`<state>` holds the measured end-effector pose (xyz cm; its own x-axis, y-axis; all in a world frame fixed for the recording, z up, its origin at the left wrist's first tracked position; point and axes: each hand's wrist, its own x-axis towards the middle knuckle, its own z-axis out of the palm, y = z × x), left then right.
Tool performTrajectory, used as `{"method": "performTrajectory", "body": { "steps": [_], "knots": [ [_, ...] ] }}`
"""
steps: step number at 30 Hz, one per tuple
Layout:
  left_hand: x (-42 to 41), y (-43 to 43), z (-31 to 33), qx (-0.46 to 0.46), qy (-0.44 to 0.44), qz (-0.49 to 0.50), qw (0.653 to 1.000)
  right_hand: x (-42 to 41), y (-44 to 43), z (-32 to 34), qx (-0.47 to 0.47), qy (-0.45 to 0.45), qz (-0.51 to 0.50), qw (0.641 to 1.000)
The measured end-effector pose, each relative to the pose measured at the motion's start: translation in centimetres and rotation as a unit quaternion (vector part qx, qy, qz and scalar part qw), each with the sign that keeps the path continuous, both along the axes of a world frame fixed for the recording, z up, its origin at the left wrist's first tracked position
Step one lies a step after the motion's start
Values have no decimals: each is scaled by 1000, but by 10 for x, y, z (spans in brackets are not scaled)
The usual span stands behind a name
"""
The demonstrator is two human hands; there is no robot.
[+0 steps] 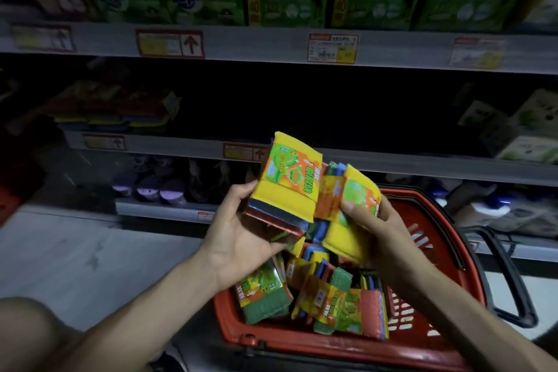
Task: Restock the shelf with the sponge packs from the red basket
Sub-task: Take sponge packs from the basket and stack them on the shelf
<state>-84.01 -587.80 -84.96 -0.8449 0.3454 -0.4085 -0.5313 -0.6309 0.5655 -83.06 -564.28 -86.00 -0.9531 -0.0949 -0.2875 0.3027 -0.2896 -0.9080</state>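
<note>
Shelved stack: a low pile of sponge packs (120, 113) lies on the middle shelf (181, 144), at ten o'clock from the hands, dim and blurred.
Left hand: the left hand (241, 232) is palm up, its fingers curled under a bundle and its thumb on the near edge.
Left bundle: the yellow-faced left bundle (287, 187) is tilted, its top pointing to twelve o'clock. It looks like several packs stacked together.
Right pack: the right pack (354, 199) touches the left bundle at its three o'clock side.
Right hand: the right hand (383, 229) clamps that pack, thumb on the label and fingers behind.
Red basket: the red basket (437, 201) sits on the floor at six o'clock below the hands, with loose packs (332, 305) heaped inside.
Step in hand: apparently gathering packs into one bundle above the basket; nothing has been placed yet.
Next move: it calls for squaring the two loads, then lifting them toward twelve o'clock into the dark shelf gap beside the shelved stack.
</note>
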Motion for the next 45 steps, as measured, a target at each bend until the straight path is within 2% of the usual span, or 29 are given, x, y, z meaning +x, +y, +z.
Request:
{"method": "performTrajectory", "body": {
  "steps": [5, 13, 17, 24, 28, 30, 34, 37, 39, 43, 45],
  "knots": [
    [-2, -1, 5, 24, -21, 42, 999, -4, 5, 4, -19, -23, 14, 999],
    [-11, -37, 16, 8, 16, 129, 991, 1, -1, 23, 86, 24, 62, 994],
    [-4, -63, -7, 58, -10, 180, 982, -1, -15, 20, 157, 61, 95, 981],
    [-24, -76, -10, 36, 6, 213, 976, -20, -56, 11, 312, 161, 111, 930],
    [-34, -84, -24, 49, 11, 192, 980, -32, -96, 14, 415, 231, 146, 868],
    [-38, -92, -27, 35, 13, 189, 981, -36, -116, 15, 438, 255, 149, 849],
    [-44, -108, -25, -8, 20, 192, 981, -44, -144, 13, 431, 302, 167, 834],
    [-46, -120, -20, -58, 51, 206, 975, -48, -158, 14, 394, 309, 206, 840],
    [-47, -125, -20, -127, 73, 220, 965, -49, -164, 12, 363, 298, 222, 854],
    [-52, -133, -26, -314, 94, 289, 900, -47, -175, 8, 328, 273, 222, 876],
    [-56, -137, -27, -413, 129, 272, 859, -49, -178, 4, 313, 261, 212, 888]
  ]
}}
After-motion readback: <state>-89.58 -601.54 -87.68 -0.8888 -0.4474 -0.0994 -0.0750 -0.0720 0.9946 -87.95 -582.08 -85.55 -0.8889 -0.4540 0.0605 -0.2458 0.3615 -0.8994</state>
